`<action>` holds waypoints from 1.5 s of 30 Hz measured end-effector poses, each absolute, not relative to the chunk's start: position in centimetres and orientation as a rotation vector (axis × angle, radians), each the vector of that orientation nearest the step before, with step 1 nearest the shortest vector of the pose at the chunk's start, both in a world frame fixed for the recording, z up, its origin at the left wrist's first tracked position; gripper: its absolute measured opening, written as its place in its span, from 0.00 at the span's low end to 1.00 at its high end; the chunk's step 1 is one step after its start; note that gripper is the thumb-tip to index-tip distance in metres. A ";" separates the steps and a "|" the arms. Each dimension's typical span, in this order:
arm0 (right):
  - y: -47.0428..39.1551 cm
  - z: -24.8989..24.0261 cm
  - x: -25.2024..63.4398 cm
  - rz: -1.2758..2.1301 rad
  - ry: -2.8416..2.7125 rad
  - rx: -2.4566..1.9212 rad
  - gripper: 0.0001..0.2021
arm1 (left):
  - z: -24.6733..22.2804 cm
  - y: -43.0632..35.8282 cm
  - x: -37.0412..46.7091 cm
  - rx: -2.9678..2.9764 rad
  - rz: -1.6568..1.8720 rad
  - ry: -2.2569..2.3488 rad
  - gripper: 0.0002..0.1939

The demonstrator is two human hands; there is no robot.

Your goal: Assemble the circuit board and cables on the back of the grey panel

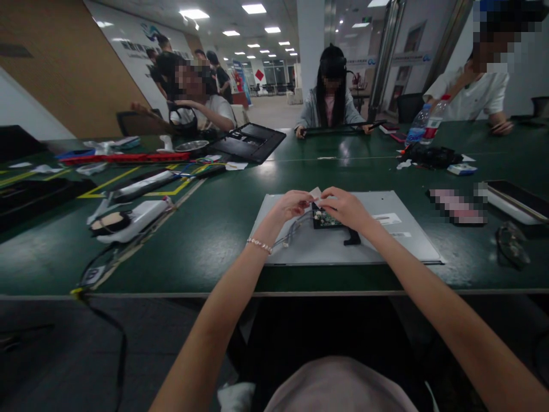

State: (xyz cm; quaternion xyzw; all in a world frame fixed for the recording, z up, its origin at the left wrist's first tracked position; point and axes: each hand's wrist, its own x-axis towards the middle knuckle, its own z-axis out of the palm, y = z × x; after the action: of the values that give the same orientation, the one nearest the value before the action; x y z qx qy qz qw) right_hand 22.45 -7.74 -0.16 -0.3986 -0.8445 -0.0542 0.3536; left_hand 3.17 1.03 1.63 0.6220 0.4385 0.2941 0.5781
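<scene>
A grey flat panel point(412, 229) lies on the green table before me. Near its far edge sits a green circuit board point(326, 220) in a dark frame, partly covered by my right hand point(345, 210). Above the board, my left hand point(292, 205) pinches a small white piece point(316, 193), perhaps tape or paper. The fingertips of my right hand close on the piece's near side, where the exact contact is hard to see. Grey cables point(293, 230) run from the board beneath my left hand. A black bracket-like part point(352, 237) lies below my right hand.
To the left are a white device point(139, 220) with a black strap, a red bar point(150, 158) and a black casing point(249, 142). On the right lie a pink phone-like item point(458, 206), a clear roll of tape point(512, 245) and bottles point(418, 125). Several people are around the table.
</scene>
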 end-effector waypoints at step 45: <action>-3.4 -3.7 26.3 0.111 -2.013 -1.584 0.13 | 4.7 0.5 -0.5 1.633 0.588 0.963 0.09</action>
State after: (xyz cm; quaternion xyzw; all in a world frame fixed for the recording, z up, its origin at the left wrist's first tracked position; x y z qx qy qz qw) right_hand 26.30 -3.43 -3.68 -0.5922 -0.7526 0.0413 0.2851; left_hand -0.47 0.51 4.69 0.6888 0.4064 0.2481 0.5467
